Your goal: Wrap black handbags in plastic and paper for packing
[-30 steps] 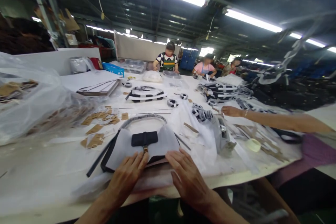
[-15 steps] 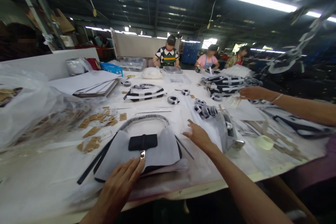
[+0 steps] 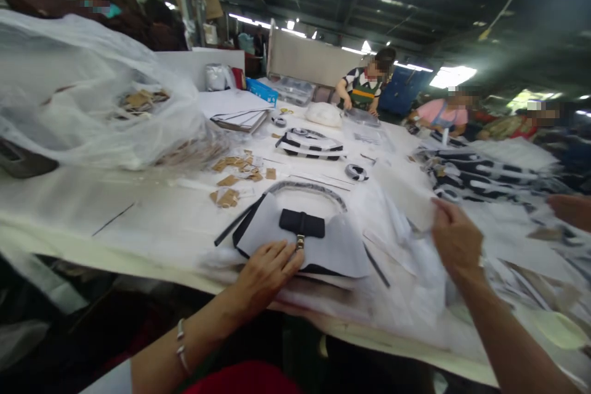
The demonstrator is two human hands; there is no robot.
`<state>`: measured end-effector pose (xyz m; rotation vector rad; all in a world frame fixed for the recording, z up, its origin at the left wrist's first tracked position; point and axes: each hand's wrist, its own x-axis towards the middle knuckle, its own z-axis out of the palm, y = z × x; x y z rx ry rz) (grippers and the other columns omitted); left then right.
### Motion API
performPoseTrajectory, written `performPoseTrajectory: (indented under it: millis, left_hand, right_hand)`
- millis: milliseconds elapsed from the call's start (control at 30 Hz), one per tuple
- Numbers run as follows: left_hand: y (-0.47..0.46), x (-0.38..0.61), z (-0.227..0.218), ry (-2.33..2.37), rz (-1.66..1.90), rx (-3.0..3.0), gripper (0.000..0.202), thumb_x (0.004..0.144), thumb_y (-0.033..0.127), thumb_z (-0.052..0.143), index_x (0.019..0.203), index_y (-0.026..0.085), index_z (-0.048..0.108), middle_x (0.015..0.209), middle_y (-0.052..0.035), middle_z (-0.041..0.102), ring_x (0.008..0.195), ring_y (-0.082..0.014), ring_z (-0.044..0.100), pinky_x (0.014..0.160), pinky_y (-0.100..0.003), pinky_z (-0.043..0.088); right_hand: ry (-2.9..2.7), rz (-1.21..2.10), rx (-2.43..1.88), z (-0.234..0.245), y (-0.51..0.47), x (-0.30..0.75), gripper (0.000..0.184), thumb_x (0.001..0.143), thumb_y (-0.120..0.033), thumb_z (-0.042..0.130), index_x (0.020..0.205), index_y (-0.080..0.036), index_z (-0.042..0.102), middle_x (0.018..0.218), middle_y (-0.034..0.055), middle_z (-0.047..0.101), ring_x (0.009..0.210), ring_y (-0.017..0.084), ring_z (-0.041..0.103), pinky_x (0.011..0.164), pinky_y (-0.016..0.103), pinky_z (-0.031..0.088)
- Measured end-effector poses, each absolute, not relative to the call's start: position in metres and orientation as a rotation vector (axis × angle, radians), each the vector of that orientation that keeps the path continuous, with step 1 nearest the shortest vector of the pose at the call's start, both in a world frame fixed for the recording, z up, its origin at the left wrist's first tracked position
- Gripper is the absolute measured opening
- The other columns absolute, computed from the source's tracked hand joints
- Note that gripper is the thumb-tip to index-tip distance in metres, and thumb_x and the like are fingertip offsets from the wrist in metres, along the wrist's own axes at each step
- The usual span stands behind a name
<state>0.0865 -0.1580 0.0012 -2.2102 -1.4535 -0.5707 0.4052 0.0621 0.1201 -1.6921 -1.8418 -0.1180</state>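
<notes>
A black handbag [image 3: 302,222] lies on the table, its front covered by a pale grey-white wrapping sheet [image 3: 341,246]. Its wrapped handle [image 3: 318,187] arches away from me. My left hand [image 3: 272,271] rests flat on the bag's lower front, fingers stretched, with the tips beside the gold clasp [image 3: 300,241]. To the right, my right hand [image 3: 455,237] pinches the edge of a thin white sheet [image 3: 409,194], raised and slightly blurred. Clear plastic film [image 3: 420,283] lies below that hand. A dark strip [image 3: 377,266] sticks out at the bag's right side.
Brown tags [image 3: 237,166] lie loose beyond the bag, near a large plastic bag [image 3: 92,92]. Farther back are a wrapped strap bundle [image 3: 311,144], a coil [image 3: 357,172] and a board stack [image 3: 237,111]. At right, wrapped bags [image 3: 480,172] are piled near another person's hand [image 3: 570,212].
My right hand has moved right and up, and now has the white sheet in its fingers. My left hand stays on the handbag. The view has turned left; several coils near my right hand no longer show.
</notes>
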Motion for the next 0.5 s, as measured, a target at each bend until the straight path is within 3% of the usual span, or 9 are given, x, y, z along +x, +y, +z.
performPoseTrajectory:
  millis: [100, 233, 367, 500]
  left_hand:
    - [-0.16, 0.088, 0.01, -1.509, -0.542, -2.251, 0.034, 0.1, 0.014, 0.042, 0.133, 0.015, 0.051, 0.128, -0.0114, 0.063, 0.117, -0.0244, 0.058, 0.097, -0.038, 0.045]
    - [-0.163, 0.088, 0.013, -1.558, -0.519, -2.286, 0.034, 0.099, 0.015, 0.044, 0.133, 0.015, 0.05, 0.124, -0.0115, 0.063, 0.111, -0.0244, 0.059, 0.093, -0.039, 0.047]
    - [-0.164, 0.088, 0.011, -1.577, -0.513, -2.322, 0.031, 0.1, 0.019, 0.045, 0.131, 0.019, 0.05, 0.108, -0.0078, 0.065, 0.093, -0.0212, 0.062, 0.084, -0.037, 0.049]
    - [-0.166, 0.088, 0.012, -1.575, -0.527, -2.299, 0.031, 0.1, 0.02, 0.044, 0.131, 0.016, 0.049, 0.107, -0.0082, 0.064, 0.094, -0.0212, 0.06, 0.083, -0.036, 0.049]
  right_hand:
    - [-1.537, 0.51, -1.351, 0.138, 0.044, 0.381, 0.043, 0.086, -0.04, 0.059, 0.122, -0.017, 0.066, 0.106, 0.0132, 0.069, 0.078, 0.019, 0.062, 0.071, 0.035, 0.051]
    - [-1.876, 1.196, -1.285, 0.132, 0.005, 0.324, 0.044, 0.071, -0.05, 0.072, 0.101, -0.018, 0.073, 0.089, 0.0049, 0.071, 0.07, 0.015, 0.06, 0.061, 0.028, 0.049]
    - [-2.331, 1.051, -1.337, 0.106, -0.008, 0.292, 0.033, 0.075, -0.044, 0.062, 0.093, -0.02, 0.075, 0.082, 0.0026, 0.074, 0.073, 0.02, 0.064, 0.067, 0.031, 0.05]
    - [-2.489, 0.857, -1.316, 0.087, 0.001, 0.296, 0.028, 0.079, -0.041, 0.056, 0.089, -0.024, 0.076, 0.086, 0.001, 0.076, 0.083, 0.023, 0.068, 0.077, 0.034, 0.051]
